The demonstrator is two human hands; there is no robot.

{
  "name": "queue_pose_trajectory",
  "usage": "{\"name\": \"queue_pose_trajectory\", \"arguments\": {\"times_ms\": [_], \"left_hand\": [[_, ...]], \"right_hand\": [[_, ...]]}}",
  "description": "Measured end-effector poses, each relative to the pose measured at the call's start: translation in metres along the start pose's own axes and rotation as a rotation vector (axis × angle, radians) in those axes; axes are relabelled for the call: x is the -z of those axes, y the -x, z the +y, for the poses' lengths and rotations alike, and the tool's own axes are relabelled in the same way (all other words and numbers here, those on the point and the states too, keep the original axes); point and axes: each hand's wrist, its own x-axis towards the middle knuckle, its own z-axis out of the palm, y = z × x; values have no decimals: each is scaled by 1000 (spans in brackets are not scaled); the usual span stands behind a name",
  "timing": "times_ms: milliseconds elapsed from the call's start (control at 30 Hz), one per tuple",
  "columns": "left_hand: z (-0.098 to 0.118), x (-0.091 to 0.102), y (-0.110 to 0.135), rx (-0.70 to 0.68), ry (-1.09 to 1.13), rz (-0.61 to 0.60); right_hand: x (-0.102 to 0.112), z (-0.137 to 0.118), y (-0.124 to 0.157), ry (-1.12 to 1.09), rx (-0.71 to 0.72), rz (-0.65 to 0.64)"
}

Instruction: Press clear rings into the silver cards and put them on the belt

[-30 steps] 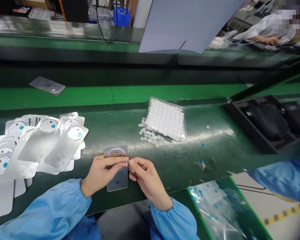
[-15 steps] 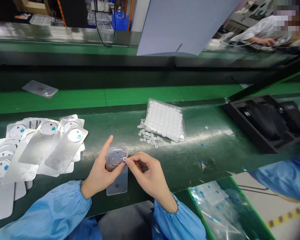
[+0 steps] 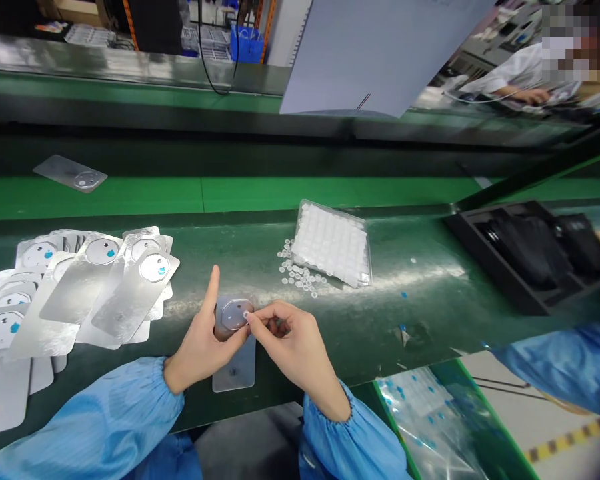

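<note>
In front of me a greyish, translucent phone back cover [image 3: 234, 370] lies on the bench, with a round camera area [image 3: 234, 313] at its far end. My left hand [image 3: 205, 343] holds the cover from the left: its thumb lies across the middle, the index finger points up, and the other fingers are mostly hidden. My right hand [image 3: 293, 343] is closed in a pinch at the right edge of the camera area. Between its thumb and index fingertip is a small clear ring [image 3: 247, 315], partly covered by the fingers.
Silvery covers with blue tabs [image 3: 130, 293] are piled at the left. Loose clear rings [image 3: 300, 275] lie beside a clear tray of white pieces [image 3: 330, 243]. Another cover [image 3: 70, 173] rests on the green ledge. Farther right are a black tray [image 3: 525, 267] and a co-worker's blue sleeve [image 3: 565, 367].
My right fingertips, with the ring, have shifted slightly left and up over the camera area. A clear flap seen earlier at its right edge no longer shows distinctly. My left hand still holds the cover.
</note>
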Motion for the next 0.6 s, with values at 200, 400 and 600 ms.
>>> {"name": "queue_pose_trajectory", "arguments": {"times_ms": [200, 400, 600], "left_hand": [[5, 3, 5, 37, 12, -37], [12, 6, -3, 93, -189, -1], [3, 18, -16, 311, -133, 151]], "right_hand": [[19, -2, -7, -62, -171, -152], [13, 20, -13, -305, -270, -176], [-5, 44, -9, -644, -240, -306]]}}
